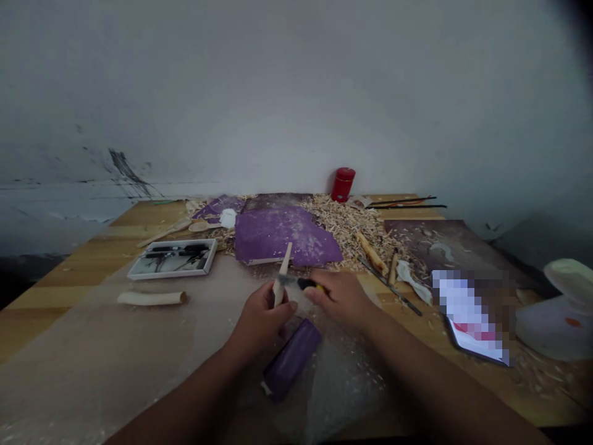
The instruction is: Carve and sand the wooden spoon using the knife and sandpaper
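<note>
My left hand (265, 316) is closed around the lower part of a pale, tapered piece of wood (285, 259), its narrow end pointing up and away from me. My right hand (340, 296) grips the black and yellow handle of a carving knife (307, 283). The grey blade lies across the wood, just above my left fingers, and seems to touch it. Below my hands a purple roll (293, 361) rests on clear plastic sheeting. A purple sheet (282, 232) dusted with shavings lies just beyond them.
Wood shavings (347, 225) heap at the back beside a red canister (343, 185). On the left are a white tool tray (208, 262), a peeled stick (151, 298) and a wooden spoon (204, 227). A phone (472, 327) and a whitish plastic container (551, 324) stand right.
</note>
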`<action>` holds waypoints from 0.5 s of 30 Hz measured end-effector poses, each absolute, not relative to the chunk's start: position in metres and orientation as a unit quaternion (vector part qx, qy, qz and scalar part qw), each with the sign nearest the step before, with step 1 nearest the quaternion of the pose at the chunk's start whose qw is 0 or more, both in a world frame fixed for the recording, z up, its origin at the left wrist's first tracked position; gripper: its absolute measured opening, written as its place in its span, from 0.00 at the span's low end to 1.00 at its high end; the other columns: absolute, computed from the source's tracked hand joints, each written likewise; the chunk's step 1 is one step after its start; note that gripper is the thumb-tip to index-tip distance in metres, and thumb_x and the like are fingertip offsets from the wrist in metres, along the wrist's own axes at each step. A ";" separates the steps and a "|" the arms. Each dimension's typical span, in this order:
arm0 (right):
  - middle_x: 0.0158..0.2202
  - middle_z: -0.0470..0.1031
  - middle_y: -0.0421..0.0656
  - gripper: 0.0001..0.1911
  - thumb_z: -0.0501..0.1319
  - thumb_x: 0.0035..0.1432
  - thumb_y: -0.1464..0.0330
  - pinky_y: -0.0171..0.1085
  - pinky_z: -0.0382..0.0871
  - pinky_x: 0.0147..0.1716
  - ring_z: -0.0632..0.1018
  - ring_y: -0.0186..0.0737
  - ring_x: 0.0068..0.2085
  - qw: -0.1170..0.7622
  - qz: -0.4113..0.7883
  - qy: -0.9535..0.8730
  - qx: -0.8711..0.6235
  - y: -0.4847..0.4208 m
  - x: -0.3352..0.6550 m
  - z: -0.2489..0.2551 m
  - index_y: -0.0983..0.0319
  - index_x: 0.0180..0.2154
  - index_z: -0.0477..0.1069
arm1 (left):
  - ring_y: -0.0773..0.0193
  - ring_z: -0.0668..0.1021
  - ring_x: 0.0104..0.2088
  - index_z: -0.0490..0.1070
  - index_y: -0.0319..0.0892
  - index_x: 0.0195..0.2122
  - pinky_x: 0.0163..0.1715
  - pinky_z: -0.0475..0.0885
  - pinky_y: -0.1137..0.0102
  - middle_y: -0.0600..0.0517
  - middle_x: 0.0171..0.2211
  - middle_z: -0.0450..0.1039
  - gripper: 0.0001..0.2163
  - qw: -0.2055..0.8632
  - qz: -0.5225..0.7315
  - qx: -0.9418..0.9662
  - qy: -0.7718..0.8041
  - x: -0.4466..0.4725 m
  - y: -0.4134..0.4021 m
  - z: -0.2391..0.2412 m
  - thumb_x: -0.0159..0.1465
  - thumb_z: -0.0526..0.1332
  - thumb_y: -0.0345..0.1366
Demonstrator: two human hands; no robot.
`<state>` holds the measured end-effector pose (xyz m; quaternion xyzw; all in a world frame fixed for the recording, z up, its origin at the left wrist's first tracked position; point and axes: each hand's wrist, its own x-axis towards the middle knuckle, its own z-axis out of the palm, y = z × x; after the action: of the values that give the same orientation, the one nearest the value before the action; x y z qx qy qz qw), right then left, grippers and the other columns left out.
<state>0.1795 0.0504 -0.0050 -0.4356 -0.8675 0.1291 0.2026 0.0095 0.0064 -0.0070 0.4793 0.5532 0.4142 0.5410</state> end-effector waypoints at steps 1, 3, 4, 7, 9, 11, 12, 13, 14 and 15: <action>0.24 0.69 0.39 0.21 0.43 0.57 0.53 0.30 0.51 0.24 0.69 0.32 0.26 0.191 0.149 -0.878 -0.413 0.046 0.175 -0.005 0.60 0.30 0.66 | 0.72 0.64 0.18 0.60 0.41 0.26 0.12 0.64 0.77 0.59 0.20 0.57 0.04 0.530 0.416 0.487 0.555 0.009 0.007 -0.007 0.50 0.57 0.32; 0.23 0.68 0.38 0.22 0.42 0.57 0.54 0.30 0.51 0.23 0.68 0.31 0.25 0.171 0.186 -0.884 -0.393 0.041 0.171 -0.006 0.61 0.29 0.65 | 0.71 0.65 0.20 0.63 0.40 0.28 0.15 0.64 0.77 0.58 0.21 0.59 0.04 0.510 0.416 0.507 0.557 0.009 0.007 -0.006 0.51 0.56 0.31; 0.22 0.68 0.38 0.22 0.42 0.58 0.54 0.30 0.51 0.23 0.68 0.31 0.24 0.164 0.200 -0.884 -0.389 0.040 0.170 -0.007 0.60 0.30 0.65 | 0.71 0.66 0.20 0.64 0.40 0.29 0.16 0.64 0.77 0.57 0.21 0.61 0.04 0.499 0.416 0.517 0.558 0.008 0.007 -0.006 0.51 0.56 0.30; 0.22 0.69 0.38 0.22 0.41 0.58 0.53 0.30 0.50 0.23 0.69 0.31 0.25 0.160 0.192 -0.889 -0.383 0.041 0.170 -0.009 0.60 0.30 0.65 | 0.71 0.66 0.20 0.65 0.40 0.30 0.19 0.65 0.76 0.57 0.22 0.62 0.05 0.480 0.414 0.533 0.561 0.007 0.006 -0.006 0.51 0.55 0.30; 0.24 0.70 0.38 0.22 0.42 0.57 0.52 0.30 0.49 0.23 0.69 0.32 0.26 0.166 0.140 -0.894 -0.393 0.044 0.171 -0.010 0.60 0.30 0.65 | 0.72 0.67 0.20 0.65 0.40 0.30 0.19 0.65 0.76 0.57 0.21 0.61 0.04 0.480 0.409 0.530 0.566 0.006 0.004 -0.006 0.51 0.55 0.30; 0.25 0.70 0.40 0.23 0.42 0.57 0.52 0.31 0.48 0.23 0.70 0.33 0.27 0.168 0.076 -0.889 -0.418 0.049 0.175 -0.009 0.61 0.30 0.66 | 0.72 0.66 0.18 0.62 0.41 0.27 0.16 0.64 0.76 0.59 0.20 0.59 0.03 0.496 0.407 0.515 0.568 0.007 0.003 -0.006 0.50 0.55 0.29; 0.25 0.71 0.40 0.23 0.42 0.57 0.52 0.31 0.47 0.23 0.70 0.34 0.27 0.169 0.043 -0.883 -0.436 0.052 0.178 -0.009 0.61 0.31 0.66 | 0.72 0.64 0.17 0.61 0.41 0.25 0.14 0.64 0.76 0.59 0.19 0.57 0.03 0.509 0.408 0.503 0.567 0.007 0.002 -0.005 0.50 0.55 0.29; 0.25 0.71 0.41 0.23 0.42 0.56 0.52 0.32 0.47 0.23 0.70 0.34 0.27 0.172 0.009 -0.872 -0.458 0.055 0.182 -0.009 0.61 0.31 0.66 | 0.73 0.63 0.16 0.59 0.42 0.24 0.13 0.64 0.76 0.60 0.19 0.55 0.04 0.523 0.409 0.490 0.565 0.008 0.002 -0.004 0.50 0.55 0.29; 0.26 0.71 0.41 0.24 0.42 0.56 0.51 0.32 0.47 0.23 0.70 0.35 0.27 0.179 -0.024 -0.857 -0.483 0.059 0.187 -0.009 0.61 0.31 0.66 | 0.73 0.62 0.15 0.57 0.42 0.23 0.12 0.64 0.76 0.60 0.19 0.53 0.05 0.538 0.411 0.477 0.561 0.009 0.001 -0.004 0.50 0.55 0.30; 0.26 0.71 0.42 0.24 0.42 0.56 0.51 0.32 0.46 0.23 0.70 0.36 0.27 0.190 -0.055 -0.836 -0.512 0.063 0.192 -0.008 0.61 0.31 0.67 | 0.73 0.61 0.15 0.56 0.42 0.23 0.11 0.64 0.75 0.60 0.19 0.53 0.05 0.551 0.412 0.465 0.557 0.009 0.001 -0.003 0.50 0.55 0.30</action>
<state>0.1920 0.0627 -0.0084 -0.5120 -0.8359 -0.0551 0.1898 0.0094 0.0007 -0.0026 0.4651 0.5568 0.4122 0.5511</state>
